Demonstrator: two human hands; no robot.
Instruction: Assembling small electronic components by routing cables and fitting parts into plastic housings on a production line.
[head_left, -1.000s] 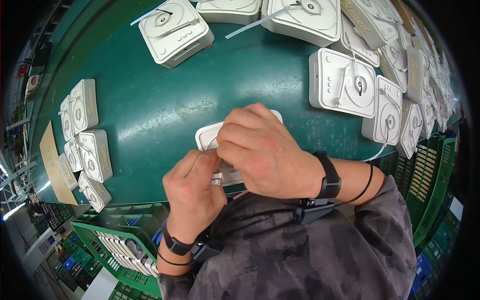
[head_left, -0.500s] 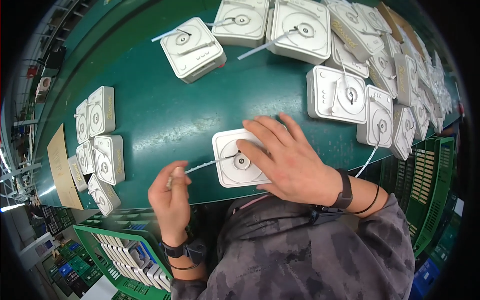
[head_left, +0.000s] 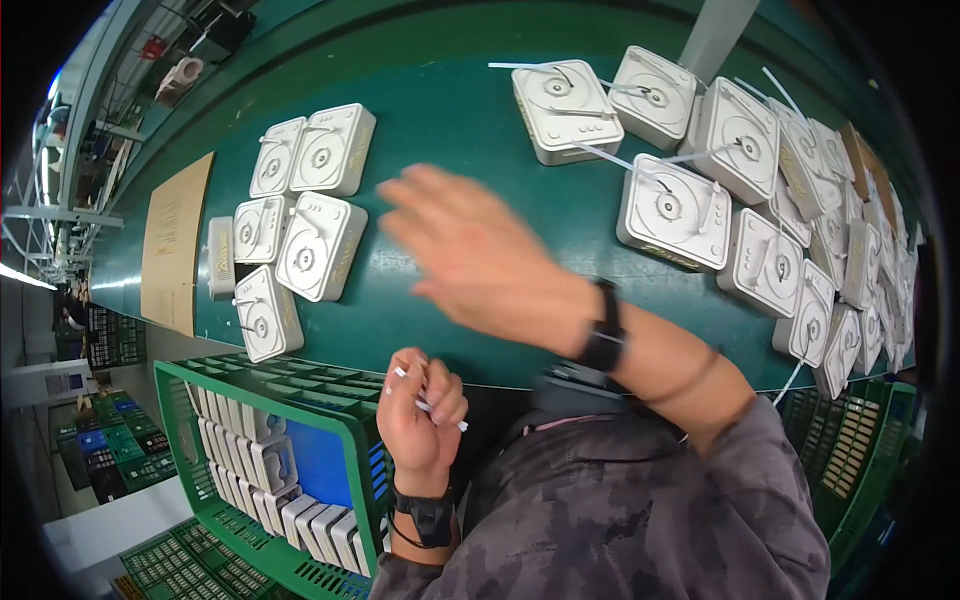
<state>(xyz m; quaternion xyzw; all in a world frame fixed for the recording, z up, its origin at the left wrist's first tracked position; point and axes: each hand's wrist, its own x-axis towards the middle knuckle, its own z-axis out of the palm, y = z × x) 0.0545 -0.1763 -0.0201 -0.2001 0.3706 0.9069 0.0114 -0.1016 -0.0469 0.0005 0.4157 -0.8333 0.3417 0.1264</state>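
My left hand [head_left: 422, 425] is closed at the table's front edge, above the green crate. Short ends of white strips [head_left: 462, 426] stick out between its fingers. My right hand [head_left: 485, 262], smeared by motion, stretches over the table with its fingers extended and nothing in it. Nearest on its left is a white box shaped like a small record player [head_left: 320, 246], part of a group of several. Right of my wrist lies another record-player box [head_left: 672, 212] with a thin pale strip [head_left: 618, 160] running out from its disc.
More such white boxes [head_left: 738, 140] crowd the table's right side, several with strips trailing. A flat cardboard sheet [head_left: 175, 245] lies at the left. A green crate [head_left: 255, 375] below holds rows of white pieces. A grey post [head_left: 715, 40] rises at the back.
The view has swung left. My right hand has come off the record-player box under it and moved left. One such box now lies at the right group's near side. My left hand has closed up.
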